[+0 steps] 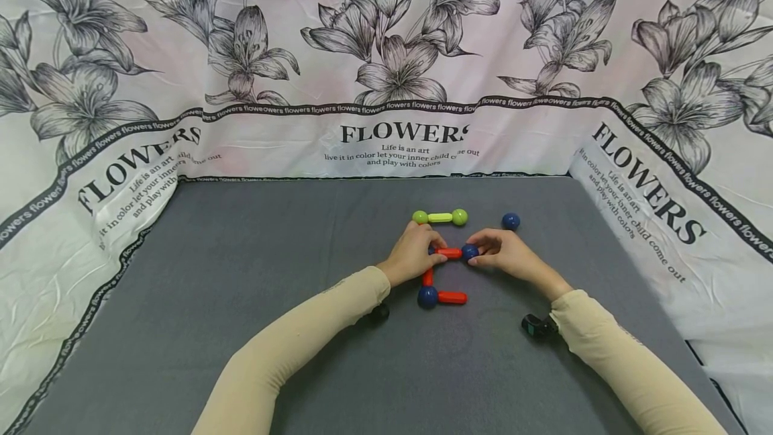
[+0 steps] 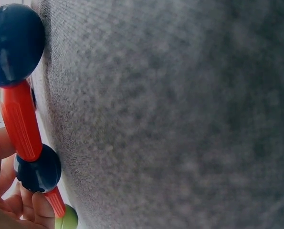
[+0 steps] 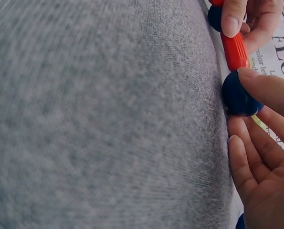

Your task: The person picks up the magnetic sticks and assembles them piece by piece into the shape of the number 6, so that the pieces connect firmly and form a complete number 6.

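Observation:
My left hand (image 1: 413, 254) pinches a red rod (image 1: 449, 253) close to the blue ball at its left end, which the fingers partly cover. At the rod's right end is another blue ball (image 1: 470, 252), pinched between thumb and fingers of my right hand (image 1: 507, 252). In the right wrist view this ball (image 3: 241, 94) meets the rod's end. A second red rod (image 1: 428, 277) runs from the covered ball down to a near blue ball (image 1: 427, 297), from which a third red rod (image 1: 452, 297) points right. The left wrist view shows the middle ball (image 2: 38, 168) by my left fingers.
Just beyond my hands lies a light green rod (image 1: 440, 217) with a green ball on each end. A loose blue ball (image 1: 510, 221) rests behind my right hand. The grey tabletop (image 1: 272, 240) is bordered by hanging flower-printed cloth (image 1: 260, 139). Dark wrist devices (image 1: 537, 326) hang under both sleeves.

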Tool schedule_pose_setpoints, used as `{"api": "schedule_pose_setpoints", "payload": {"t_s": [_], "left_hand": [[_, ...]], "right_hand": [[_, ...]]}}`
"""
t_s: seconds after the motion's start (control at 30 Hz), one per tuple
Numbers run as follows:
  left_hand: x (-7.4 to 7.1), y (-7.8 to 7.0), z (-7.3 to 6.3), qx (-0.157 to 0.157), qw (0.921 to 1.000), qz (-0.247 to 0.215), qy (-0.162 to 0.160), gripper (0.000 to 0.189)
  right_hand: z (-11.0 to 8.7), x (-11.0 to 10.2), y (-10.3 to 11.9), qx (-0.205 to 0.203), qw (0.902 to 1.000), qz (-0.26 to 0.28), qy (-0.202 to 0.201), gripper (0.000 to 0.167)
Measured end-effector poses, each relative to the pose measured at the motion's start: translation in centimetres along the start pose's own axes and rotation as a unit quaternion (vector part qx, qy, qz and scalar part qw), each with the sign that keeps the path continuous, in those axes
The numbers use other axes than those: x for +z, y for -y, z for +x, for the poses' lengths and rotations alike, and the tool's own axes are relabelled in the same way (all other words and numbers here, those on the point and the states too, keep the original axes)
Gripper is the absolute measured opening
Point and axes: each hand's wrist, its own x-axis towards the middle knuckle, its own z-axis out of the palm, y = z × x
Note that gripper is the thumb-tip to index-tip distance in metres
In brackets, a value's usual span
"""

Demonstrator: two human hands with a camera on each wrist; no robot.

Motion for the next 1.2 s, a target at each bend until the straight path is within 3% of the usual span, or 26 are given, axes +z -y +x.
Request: {"api": "schedule_pose_setpoints", "payload": {"t_s": [0.63, 0.73, 0.83, 0.9, 1.0, 1.1, 1.2], "left_hand": [[0.1, 0.2, 0.2, 0.002, 1.0000, 0.009, 0.001, 0.023], [-0.1, 0.0, -0.1, 0.005, 0.9999, -0.008, -0.009, 0.024], [-0.7, -0.5, -1.0, 0.003, 0.9980, -0.056, -0.030, 0.027], [-1.2, -1.1, -1.9, -0.003, 0.9934, -0.103, -0.049, 0.030], [-1.8, -2.1, -3.7, -0.027, 0.9799, -0.186, -0.066, 0.033], [-1.9, -2.8, -5.6, -0.060, 0.9632, -0.254, -0.065, 0.035], [-1.5, -3.2, -7.4, -0.092, 0.9505, -0.291, -0.056, 0.038]], "right_hand": [[-0.1, -0.1, 0.3, 0.000, 1.0000, -0.002, 0.004, 0.038], [0.0, 0.0, 0.1, 0.002, 1.0000, -0.002, 0.001, 0.038], [0.0, 0.2, 0.1, -0.001, 1.0000, 0.000, 0.000, 0.037], [0.0, 0.2, 0.1, -0.002, 1.0000, 0.003, -0.001, 0.037], [0.1, 0.2, 0.1, -0.002, 1.0000, 0.007, -0.001, 0.036], [0.1, 0.2, 0.0, -0.004, 1.0000, 0.006, 0.000, 0.037], [0.1, 0.2, -0.1, -0.003, 1.0000, 0.006, 0.000, 0.037]]}}
